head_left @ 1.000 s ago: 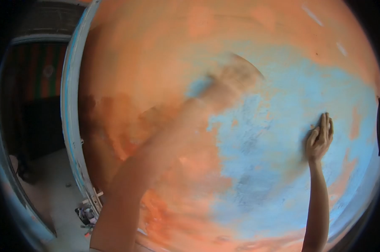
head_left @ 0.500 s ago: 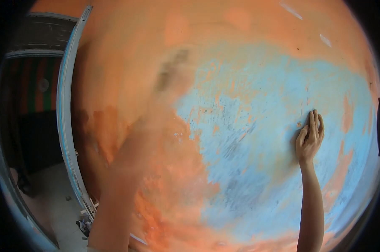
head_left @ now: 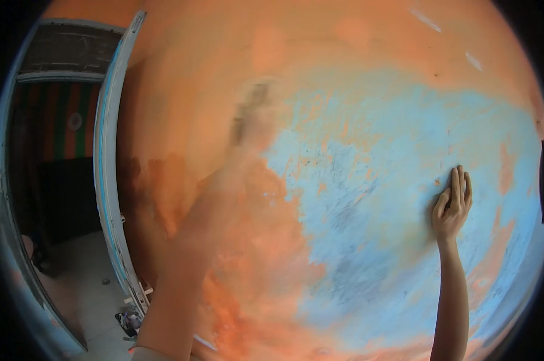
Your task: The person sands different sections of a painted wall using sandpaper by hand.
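1 wall (head_left: 356, 222), blue/orange, dead ahead | 2 hands: R hand (head_left: 454, 210) flat on blue, fingers up, spread slightly, nothing gripped; L hand (head_left: 255, 117) blurred, arm stretched up, grip can't tell | 1 doorway (head_left: 58, 77), far L

We see a big wall (head_left: 188, 90), orange at the top and on the left, with a large, messy blue patch (head_left: 374, 198). Our right hand (head_left: 454, 210) rests flat on the blue, fingers pointing up. Our left hand (head_left: 257, 123) is all blurry by the orange part, near the blue edge, so we can't tell if it holds anything. Far left, we see a dark doorway (head_left: 61, 198) and a grey floor (head_left: 94, 265).
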